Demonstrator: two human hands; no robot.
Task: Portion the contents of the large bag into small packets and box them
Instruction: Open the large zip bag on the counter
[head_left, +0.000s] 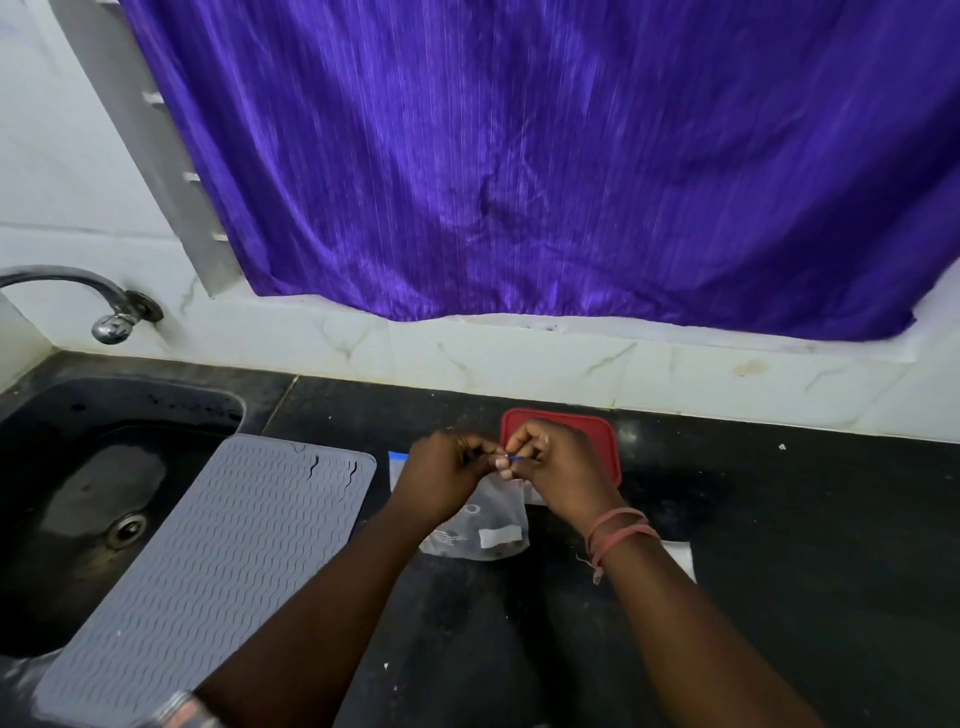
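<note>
A small clear zip packet (485, 530) with dark contents at its bottom and a white label hangs over the black counter. My left hand (447, 478) and my right hand (550, 467) both pinch its blue zip strip at the top, fingertips close together. Behind my right hand a box with a red lid (602, 436) sits on the counter. A flat clear bag with a blue edge (397, 465) peeks out behind my left hand. Another pale packet (680, 556) lies partly hidden under my right forearm.
A grey wavy silicone mat (223, 561) lies across the right edge of the black sink (78, 493). A metal tap (104, 306) projects from the white tiled wall. A purple curtain (519, 156) hangs above the black counter (779, 571).
</note>
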